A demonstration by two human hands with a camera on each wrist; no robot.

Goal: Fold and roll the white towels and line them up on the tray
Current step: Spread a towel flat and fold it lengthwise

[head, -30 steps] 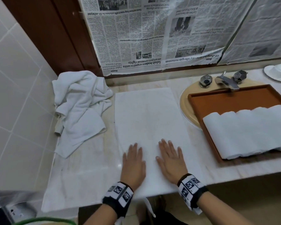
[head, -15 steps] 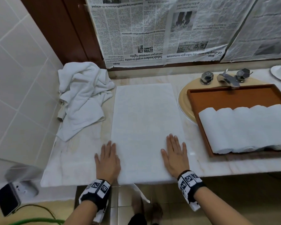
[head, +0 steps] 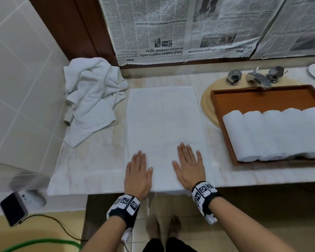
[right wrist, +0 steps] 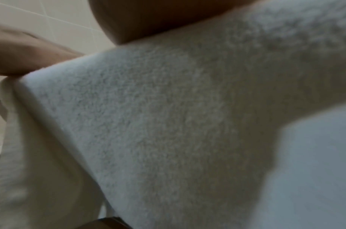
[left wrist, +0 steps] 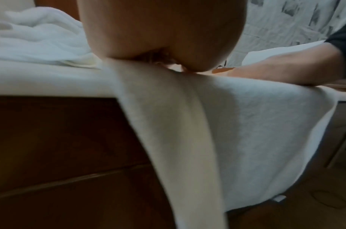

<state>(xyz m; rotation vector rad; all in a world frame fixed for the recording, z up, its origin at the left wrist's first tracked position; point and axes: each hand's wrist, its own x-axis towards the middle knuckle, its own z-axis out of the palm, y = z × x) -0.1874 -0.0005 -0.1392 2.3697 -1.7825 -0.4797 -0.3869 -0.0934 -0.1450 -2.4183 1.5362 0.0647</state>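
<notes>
White towel [head: 164,128], folded to a long rectangle, lies flat on the marble tabletop [head: 91,160], running from the near edge toward the wall, with its near end draping over the front edge, as the left wrist view shows. Both forearms reach forward from below, wrists level with the tabletop edge. The left hand [head: 137,174] lies palm down on the towel's near left part, its grip wide and holding nothing, fingers straight and close together. The right hand [head: 188,165] rests the same way on the near right part, fingers straight and slightly spread. Rolled towels [head: 273,133] lie side by side in the brown tray [head: 262,96] to the right, set over the sink [head: 206,106]. A crumpled towel pile [head: 91,95] sits at the left.
</notes>
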